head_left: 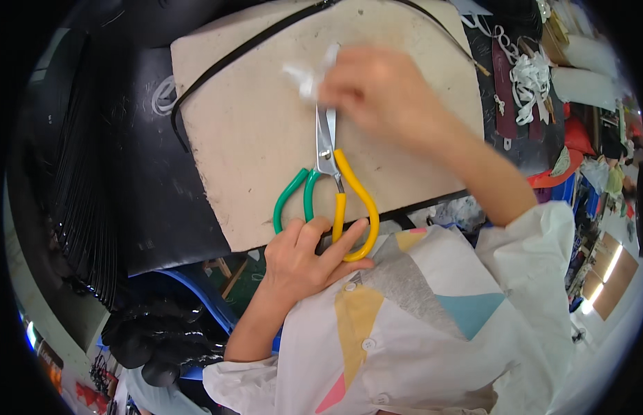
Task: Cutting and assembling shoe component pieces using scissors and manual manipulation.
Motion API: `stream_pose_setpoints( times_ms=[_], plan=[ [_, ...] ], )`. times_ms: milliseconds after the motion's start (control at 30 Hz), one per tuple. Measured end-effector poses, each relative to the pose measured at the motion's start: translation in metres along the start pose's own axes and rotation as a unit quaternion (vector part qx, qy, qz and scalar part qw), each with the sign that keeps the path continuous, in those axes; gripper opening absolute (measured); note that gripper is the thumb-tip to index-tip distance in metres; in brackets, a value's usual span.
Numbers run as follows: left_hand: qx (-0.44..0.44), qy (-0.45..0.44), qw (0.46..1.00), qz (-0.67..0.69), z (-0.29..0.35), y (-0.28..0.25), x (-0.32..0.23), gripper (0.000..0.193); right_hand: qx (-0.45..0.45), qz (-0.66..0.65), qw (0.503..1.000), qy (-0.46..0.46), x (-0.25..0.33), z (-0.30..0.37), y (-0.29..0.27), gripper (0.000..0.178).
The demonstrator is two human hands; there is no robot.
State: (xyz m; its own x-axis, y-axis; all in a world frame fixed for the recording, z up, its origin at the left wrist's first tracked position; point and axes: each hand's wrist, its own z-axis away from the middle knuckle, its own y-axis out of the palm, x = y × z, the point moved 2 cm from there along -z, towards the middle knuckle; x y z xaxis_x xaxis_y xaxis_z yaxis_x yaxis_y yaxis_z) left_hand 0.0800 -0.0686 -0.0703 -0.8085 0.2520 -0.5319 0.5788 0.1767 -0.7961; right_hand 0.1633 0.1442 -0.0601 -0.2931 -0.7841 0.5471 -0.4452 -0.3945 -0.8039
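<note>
A pair of scissors (325,149) with one green and one yellow handle lies over the pale board, blades pointing away from me. My left hand (301,257) is at the near end of the handles, its fingers closed around them. Beyond the blades, my right hand (377,86) is smeared by motion, its fingers curled together. From those fingers a thin, shiny white piece (306,81) sticks out beside the blade tips. It is too blurred to tell whether it is plastic or ribbon.
Under the scissors is a beige board (245,152) on a black surface (162,221). A black strap (249,47) arcs across its far side. Shiny black strips (79,180) hang at left. White ribbon loops (532,83) and a maroon strip (504,90) lie at right.
</note>
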Motion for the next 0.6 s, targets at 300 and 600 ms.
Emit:
stream_pose_setpoints(
  times_ms=[300, 600],
  plan=[
    [-0.023, -0.006, 0.999, 0.035, 0.004, 0.000, -0.006, 0.055, -0.188, -0.123, 0.967, 0.117, -0.064, 0.010, -0.078, 0.008],
    [-0.144, -0.315, 0.935, 0.076, -0.007, -0.026, -0.011, 0.043, -0.469, 0.249, 0.806, 0.263, -0.256, 0.139, -0.357, 0.023]
  ],
)
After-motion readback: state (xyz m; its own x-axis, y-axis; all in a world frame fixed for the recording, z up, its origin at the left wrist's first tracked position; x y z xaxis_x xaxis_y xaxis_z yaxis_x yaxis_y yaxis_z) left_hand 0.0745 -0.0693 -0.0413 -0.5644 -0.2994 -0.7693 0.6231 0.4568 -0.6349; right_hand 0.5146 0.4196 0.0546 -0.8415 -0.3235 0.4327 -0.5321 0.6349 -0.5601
